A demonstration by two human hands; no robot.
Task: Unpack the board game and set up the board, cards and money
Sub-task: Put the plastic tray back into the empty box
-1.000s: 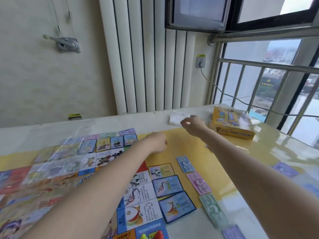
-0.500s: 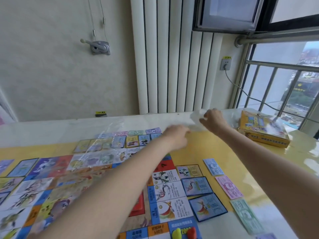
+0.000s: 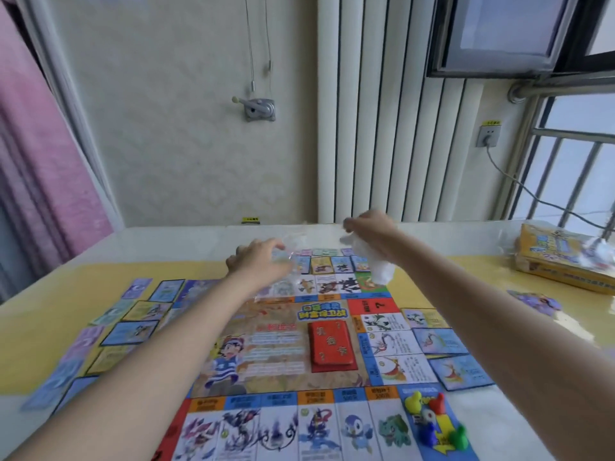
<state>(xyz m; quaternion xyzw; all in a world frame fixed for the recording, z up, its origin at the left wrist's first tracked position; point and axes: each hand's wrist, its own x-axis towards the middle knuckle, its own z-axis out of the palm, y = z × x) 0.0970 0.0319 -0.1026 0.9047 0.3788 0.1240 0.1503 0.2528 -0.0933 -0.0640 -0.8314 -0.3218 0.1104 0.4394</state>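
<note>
Both hands are raised over the far edge of the game board [image 3: 299,361]. Right hand [image 3: 372,232] has its fingers curled round a crumpled white plastic bag [image 3: 377,269]; the bag hangs below the fist, over the board's far right corner. Left hand [image 3: 258,261] has its fingers bent and pinches a clear plastic wrap [image 3: 293,247] at its right side. The wrap is blurred, so its extent is unclear. The two hands are near each other but apart.

The board lies flat on a table [image 3: 482,271] with a yellow centre and a pale glossy border. A red card deck [image 3: 329,342] sits on the board's centre right. There are four pawns [image 3: 432,420] on the near right corner square: yellow, red, blue and green, with something small and white between them that may be a die.

Property cards [image 3: 442,341] line the board's right edge, with four visible there. More cards and paper money [image 3: 83,341] are spread left of the board, too blurred to count. One purple item [image 3: 539,301] lies far right on the table; I can't tell what it is. The yellow game box [image 3: 565,261] sits at the far right table edge, well apart from the hands.

In the room, a cream wall stands behind the table, with a white ribbed radiator panel [image 3: 382,111], a metal crank winder [image 3: 258,109] with hanging cables, a wall socket [image 3: 487,136] with a cord plugged in, a barred window [image 3: 572,168] on the right and a pink curtain [image 3: 40,144] on the left.
</note>
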